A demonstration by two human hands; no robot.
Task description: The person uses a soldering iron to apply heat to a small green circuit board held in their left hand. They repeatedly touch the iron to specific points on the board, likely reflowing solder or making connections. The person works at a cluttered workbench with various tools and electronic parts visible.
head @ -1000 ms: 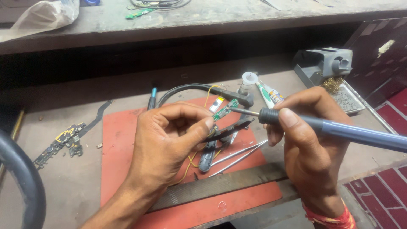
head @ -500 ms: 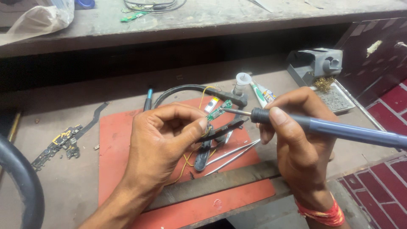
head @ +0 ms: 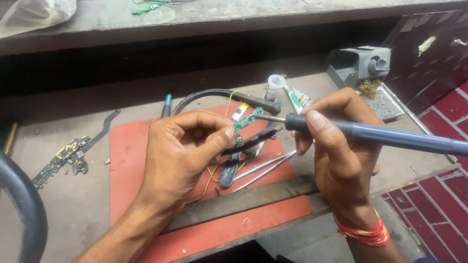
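The left hand is curled closed over the red mat, pinching a small green circuit board between thumb and fingers so that the board sticks out up and to the right, tilted. Thin yellow wires trail from under this hand down onto the mat. The right hand is closed around the blue-grey handle of a soldering iron, held like a pen, thumb on top near the black collar; the handle runs off to the right edge of the view. The iron's metal tip points left and meets the upper end of the green board, touching or just short of it; I cannot tell which.

On the mat just below the board lie dark tweezers and two slim metal probes, side by side. A black cable loops across the far edge of the mat. Beyond it stand a small white-capped bottle and a tube, lying close together. Farther right sits a grey iron stand with brass cleaning wool at its front. On the left of the bench lies a black flex strip with small parts, well apart from the hands. A red thread band circles the right wrist.
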